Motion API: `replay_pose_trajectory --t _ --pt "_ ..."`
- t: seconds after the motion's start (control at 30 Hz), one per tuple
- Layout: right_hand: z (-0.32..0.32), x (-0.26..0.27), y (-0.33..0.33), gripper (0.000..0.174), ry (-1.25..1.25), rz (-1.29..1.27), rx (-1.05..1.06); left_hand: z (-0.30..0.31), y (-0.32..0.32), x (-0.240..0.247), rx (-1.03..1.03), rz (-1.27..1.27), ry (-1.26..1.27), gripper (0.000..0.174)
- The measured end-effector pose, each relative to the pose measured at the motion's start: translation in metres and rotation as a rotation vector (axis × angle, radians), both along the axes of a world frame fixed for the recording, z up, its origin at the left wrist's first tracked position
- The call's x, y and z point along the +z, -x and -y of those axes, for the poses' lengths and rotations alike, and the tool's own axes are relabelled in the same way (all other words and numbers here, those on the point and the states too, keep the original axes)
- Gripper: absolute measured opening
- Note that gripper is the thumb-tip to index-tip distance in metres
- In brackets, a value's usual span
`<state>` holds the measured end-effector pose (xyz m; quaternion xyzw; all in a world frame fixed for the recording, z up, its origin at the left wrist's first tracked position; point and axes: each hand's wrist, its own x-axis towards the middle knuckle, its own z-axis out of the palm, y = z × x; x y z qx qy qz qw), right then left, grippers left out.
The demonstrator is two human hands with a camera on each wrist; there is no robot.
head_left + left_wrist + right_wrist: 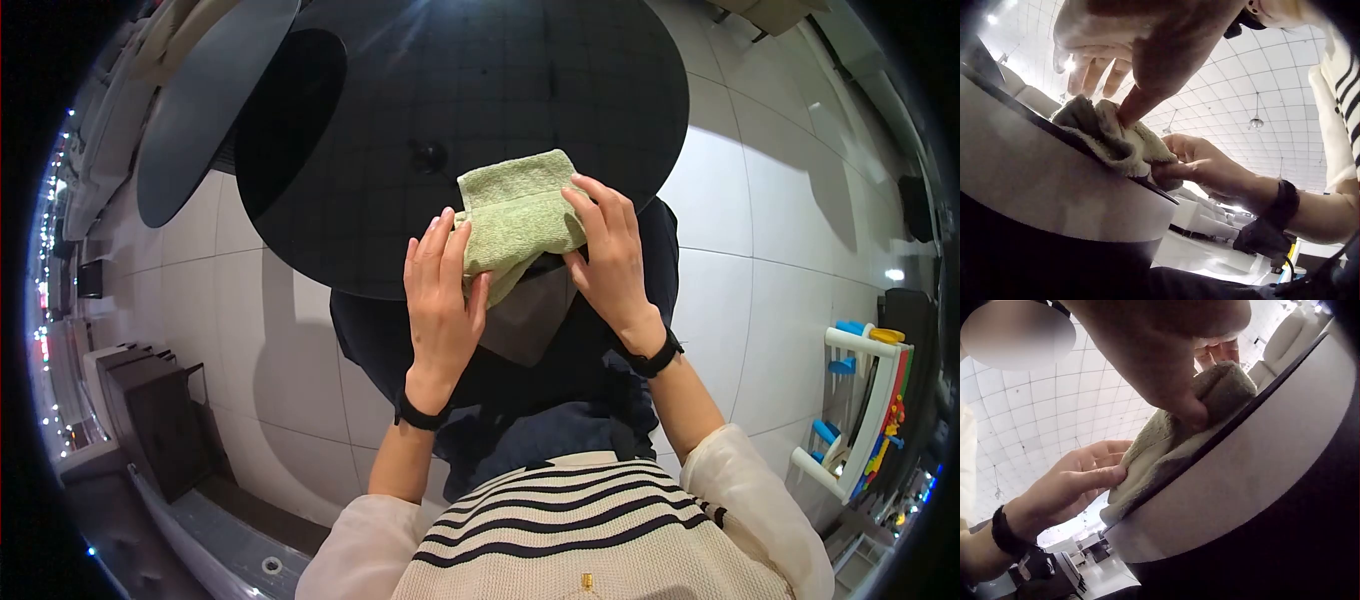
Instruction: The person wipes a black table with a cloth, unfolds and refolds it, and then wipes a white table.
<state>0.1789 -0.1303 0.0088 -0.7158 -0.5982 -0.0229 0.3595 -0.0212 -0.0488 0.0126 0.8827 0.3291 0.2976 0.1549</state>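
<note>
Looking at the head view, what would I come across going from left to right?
Grey tabletop, left hand, towel, right hand, white frame with coloured parts.

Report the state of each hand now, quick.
Left hand: open, fingers nearly straight, touching the green towel.
Right hand: thumb and fingers against the green towel; whether it pinches cannot be told.
</note>
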Motion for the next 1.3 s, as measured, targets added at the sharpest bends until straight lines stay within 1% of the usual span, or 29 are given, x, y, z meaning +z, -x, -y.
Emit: replay_pose_trajectory --t 0.07,0.17,0.27,0.37,0.4,0.5,0.53,0.57,0.67,0.77,0.8,0.87,0.9,0.97,1.03,1.07,1.13,1.17,1.23,1.3 --pt "0.001 0.006 0.003 0.062 0.014 0.006 0.007 0.003 0.001 0.004 0.004 0.037 -0.004 0.061" --pt "0.004 0.002 0.001 0.058 -0.039 0.068 0.013 0.007 0.003 0.006 -0.045 0.093 -0.022 0.056" --pt "0.006 -0.001 -0.002 0.051 -0.050 0.109 0.065 0.012 0.002 0.007 -0.139 0.124 -0.012 0.052" --pt "0.004 -0.002 -0.002 0.042 -0.079 0.080 0.119 0.018 -0.003 0.008 -0.256 0.129 0.052 0.051" --pt "0.002 -0.002 -0.002 0.039 -0.098 0.060 0.123 0.019 -0.005 0.008 -0.289 0.099 0.061 0.048" --pt "-0.007 -0.002 0.000 0.029 -0.149 0.001 0.128 0.020 -0.010 0.009 -0.284 -0.028 0.016 0.042" --pt "-0.011 -0.002 0.002 0.026 -0.161 -0.018 0.125 0.020 -0.010 0.006 -0.263 -0.073 0.037 0.040" --pt "-0.013 -0.002 0.003 0.024 -0.172 -0.037 0.122 0.018 -0.011 0.006 -0.222 -0.101 0.036 0.042" --pt "-0.019 -0.002 0.004 0.024 -0.142 -0.077 0.109 0.012 -0.008 0.002 -0.118 -0.151 0.025 0.048" --pt "-0.021 -0.005 0.003 0.022 -0.124 -0.151 0.109 0.004 -0.003 0.003 -0.118 -0.134 -0.009 0.049" --pt "-0.022 -0.007 0.001 0.023 -0.124 -0.150 0.119 0.004 -0.003 0.007 -0.097 -0.100 -0.014 0.043" --pt "-0.023 -0.011 -0.001 0.023 -0.122 -0.148 0.141 0.000 0.000 0.006 -0.091 -0.008 -0.012 0.042" --pt "-0.021 -0.010 -0.003 0.025 -0.106 -0.140 0.165 -0.001 0.001 0.005 -0.087 0.038 -0.011 0.041" --pt "-0.019 -0.004 -0.005 0.031 -0.073 -0.123 0.215 -0.003 0.001 0.003 -0.080 0.137 -0.014 0.049" --pt "-0.015 0.002 -0.005 0.041 -0.060 -0.108 0.214 -0.005 0.002 -0.003 -0.091 0.217 -0.023 0.054" --pt "-0.012 0.004 -0.004 0.046 -0.053 -0.100 0.214 -0.005 0.002 -0.003 -0.087 0.214 -0.041 0.055" --pt "-0.007 0.009 -0.004 0.051 -0.033 -0.057 0.205 -0.004 0.001 0.001 -0.077 0.207 -0.077 0.057" --pt "-0.003 0.011 -0.005 0.054 -0.022 -0.035 0.200 -0.004 0.001 0.004 -0.078 0.160 -0.100 0.056" --pt "0.003 0.012 -0.007 0.052 -0.007 0.010 0.184 -0.002 0.001 0.008 -0.083 0.065 -0.148 0.054" --pt "0.011 0.014 -0.009 0.052 0.008 0.055 0.184 -0.002 0.002 0.008 -0.131 -0.005 -0.111 0.050"
